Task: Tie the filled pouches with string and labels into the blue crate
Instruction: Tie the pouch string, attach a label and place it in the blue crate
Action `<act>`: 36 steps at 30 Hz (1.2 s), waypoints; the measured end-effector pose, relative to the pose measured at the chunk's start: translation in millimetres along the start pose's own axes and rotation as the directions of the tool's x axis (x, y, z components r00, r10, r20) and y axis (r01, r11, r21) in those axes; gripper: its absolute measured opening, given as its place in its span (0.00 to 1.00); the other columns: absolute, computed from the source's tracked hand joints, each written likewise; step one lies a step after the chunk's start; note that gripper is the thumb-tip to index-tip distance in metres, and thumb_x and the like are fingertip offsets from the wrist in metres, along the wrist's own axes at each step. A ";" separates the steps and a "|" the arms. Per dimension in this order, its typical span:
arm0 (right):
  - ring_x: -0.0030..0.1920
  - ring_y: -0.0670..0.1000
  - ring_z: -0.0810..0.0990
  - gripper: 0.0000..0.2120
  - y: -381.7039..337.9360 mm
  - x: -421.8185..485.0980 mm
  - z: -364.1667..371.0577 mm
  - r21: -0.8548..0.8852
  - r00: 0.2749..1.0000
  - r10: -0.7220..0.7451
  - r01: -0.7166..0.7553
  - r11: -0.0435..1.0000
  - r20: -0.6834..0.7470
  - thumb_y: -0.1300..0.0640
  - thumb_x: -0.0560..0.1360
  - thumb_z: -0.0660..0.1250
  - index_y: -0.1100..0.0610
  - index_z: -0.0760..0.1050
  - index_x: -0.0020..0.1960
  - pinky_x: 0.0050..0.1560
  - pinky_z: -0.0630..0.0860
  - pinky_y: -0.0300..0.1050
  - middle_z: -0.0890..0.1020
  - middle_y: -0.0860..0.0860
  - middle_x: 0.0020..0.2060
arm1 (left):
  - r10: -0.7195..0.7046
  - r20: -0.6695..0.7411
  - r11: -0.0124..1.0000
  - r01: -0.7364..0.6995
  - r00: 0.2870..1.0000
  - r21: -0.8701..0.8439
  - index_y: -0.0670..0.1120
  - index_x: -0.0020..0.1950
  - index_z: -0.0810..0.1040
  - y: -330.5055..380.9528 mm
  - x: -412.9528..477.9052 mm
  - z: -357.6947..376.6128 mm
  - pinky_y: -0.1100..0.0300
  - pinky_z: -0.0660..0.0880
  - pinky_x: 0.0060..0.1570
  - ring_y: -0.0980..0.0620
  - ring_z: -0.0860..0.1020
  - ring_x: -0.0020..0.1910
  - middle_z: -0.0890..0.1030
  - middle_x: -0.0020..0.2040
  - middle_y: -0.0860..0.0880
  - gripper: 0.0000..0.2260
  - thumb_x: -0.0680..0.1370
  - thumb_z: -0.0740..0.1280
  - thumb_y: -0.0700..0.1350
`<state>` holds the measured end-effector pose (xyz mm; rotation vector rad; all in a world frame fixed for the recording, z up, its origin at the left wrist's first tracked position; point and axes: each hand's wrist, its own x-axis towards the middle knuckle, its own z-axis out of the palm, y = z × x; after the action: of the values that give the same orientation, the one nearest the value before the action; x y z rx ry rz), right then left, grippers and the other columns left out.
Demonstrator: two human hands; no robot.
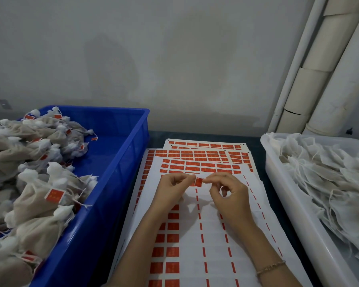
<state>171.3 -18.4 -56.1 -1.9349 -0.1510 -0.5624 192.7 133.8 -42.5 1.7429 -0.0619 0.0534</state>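
My left hand (172, 186) and my right hand (226, 190) meet over the label sheets (214, 230) in the middle of the table. Together they pinch one small red label (198, 181) between their fingertips, one hand on each side. A white pouch seems to lie under my palms, mostly hidden. The blue crate (120, 154) on the left holds a pile of tied pouches (35, 179) with red labels on strings. The white bin (294, 206) on the right holds flat untied pouches (327, 175).
More red label sheets (205, 154) are stacked at the back of the dark table. White pipes (323, 65) lean in the right corner against a grey wall. A small wall socket (4, 104) sits at far left.
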 end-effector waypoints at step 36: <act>0.45 0.43 0.80 0.11 1.7 11.0 -5.2 0.046 0.957 0.180 -0.195 0.980 0.228 0.50 0.74 0.70 0.40 0.76 0.55 0.36 0.77 0.29 0.80 0.35 0.47 | -0.019 0.117 0.993 0.005 0.993 0.116 0.59 0.63 0.68 -1.3 -16.5 -8.6 0.66 0.78 0.47 0.55 0.78 0.54 0.76 0.57 0.58 0.17 0.76 0.68 0.52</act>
<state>180.0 -25.3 -50.9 -1.9171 -0.1244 -0.2106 176.3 142.7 -43.5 1.8606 -0.1374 -0.0564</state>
